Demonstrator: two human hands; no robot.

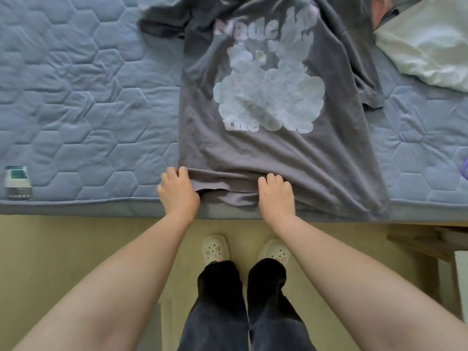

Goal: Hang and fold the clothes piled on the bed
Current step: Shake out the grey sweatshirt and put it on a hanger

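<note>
We see both bare forearms stretch forward and down from the lower corners, converging toward the middle. Our left hand (177, 191) sits knuckles-up, fingers curled over and pinching the folded hem of the grey cotton T-shirt (253, 153). Our right hand (276, 193) lies just beside it, apart, wrist straight, its fingers likewise curled into the same hem. Below, our legs in dark loose trousers (243, 312) stand straight, feet in white perforated clogs (215, 249) side by side.

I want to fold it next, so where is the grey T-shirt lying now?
The grey T-shirt lies flat in the middle of the head view, on the blue mattress; left hand and right hand grip its hem.
</note>
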